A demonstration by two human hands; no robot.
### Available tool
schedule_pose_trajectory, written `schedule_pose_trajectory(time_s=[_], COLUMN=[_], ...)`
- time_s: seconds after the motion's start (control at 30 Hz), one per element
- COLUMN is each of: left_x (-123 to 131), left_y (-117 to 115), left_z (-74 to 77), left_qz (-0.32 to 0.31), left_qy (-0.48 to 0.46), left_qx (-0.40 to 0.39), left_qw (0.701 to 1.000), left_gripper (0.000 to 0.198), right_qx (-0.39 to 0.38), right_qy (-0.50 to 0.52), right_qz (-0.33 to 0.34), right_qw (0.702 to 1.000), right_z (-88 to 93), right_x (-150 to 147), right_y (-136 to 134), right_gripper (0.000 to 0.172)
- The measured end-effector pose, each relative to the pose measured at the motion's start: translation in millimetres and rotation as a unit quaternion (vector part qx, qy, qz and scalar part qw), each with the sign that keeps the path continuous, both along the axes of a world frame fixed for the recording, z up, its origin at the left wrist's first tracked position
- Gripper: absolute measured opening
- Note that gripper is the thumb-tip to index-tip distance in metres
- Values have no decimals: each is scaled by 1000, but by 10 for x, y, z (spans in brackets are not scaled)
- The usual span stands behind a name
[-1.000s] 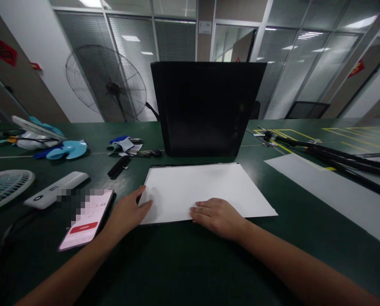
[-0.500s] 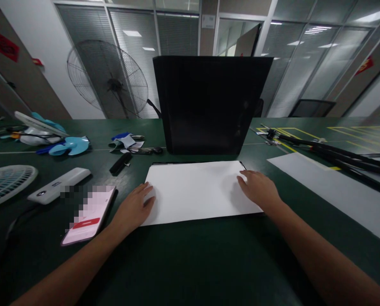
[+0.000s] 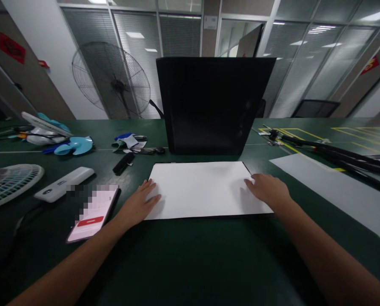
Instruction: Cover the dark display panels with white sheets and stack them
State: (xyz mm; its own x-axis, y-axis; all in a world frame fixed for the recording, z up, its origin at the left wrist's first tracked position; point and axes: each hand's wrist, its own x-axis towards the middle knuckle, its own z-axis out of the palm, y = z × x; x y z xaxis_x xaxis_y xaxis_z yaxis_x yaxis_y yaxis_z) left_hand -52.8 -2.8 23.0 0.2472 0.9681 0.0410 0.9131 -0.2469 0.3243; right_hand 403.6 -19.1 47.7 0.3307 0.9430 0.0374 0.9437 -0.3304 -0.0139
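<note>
A white sheet of paper (image 3: 202,187) lies flat on the dark green table (image 3: 190,263), on top of a thin black board whose edge shows along the front. My left hand (image 3: 138,206) rests open on the sheet's near left corner, fingers flat. My right hand (image 3: 268,190) lies open on the sheet's right edge, fingers stretched out toward the middle. Neither hand holds anything.
A black upright panel (image 3: 210,106) stands just behind the sheet. A phone (image 3: 92,214) with a lit screen and a white power bank (image 3: 64,184) lie to the left. A small white fan (image 3: 7,182), blue fan parts (image 3: 73,145), another white sheet (image 3: 333,191) and black rods (image 3: 336,155) are around.
My right hand moved from the sheet's near edge to its right edge. The sheet now lies square over the black board. My left hand stayed at the left corner.
</note>
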Motion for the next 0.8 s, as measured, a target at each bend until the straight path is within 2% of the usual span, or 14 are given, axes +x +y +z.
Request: schedule_pose_trajectory(time_s=[0.17, 0.27, 0.37, 0.5, 0.7, 0.8], left_x=[-11, -13, -4, -15, -90, -110], left_y=[-35, -49, -69, -68, 36, 65], left_z=[26, 6, -5, -2, -78, -127], left_qz=[-30, -45, -53, -60, -58, -57], left_qy=[21, 37, 50, 54, 55, 61], left_qx=[-22, -13, -3, 10, 23, 38], left_qw=[999, 998, 997, 997, 997, 996], left_gripper=[82, 79, 77, 76, 76, 76], right_qx=[64, 76, 53, 42, 64, 80], right_qy=[-15, -13, 24, 46, 24, 20], right_qz=[-83, -154, -216, -227, -186, -179], right_qw=[994, 985, 975, 972, 980, 981], right_z=[22, -121, -315, -404, -290, -229], right_x=[674, 1031, 1249, 1363, 1321, 1257], right_y=[37, 28, 42, 67, 13, -45], right_gripper=[65, 77, 88, 81, 56, 50])
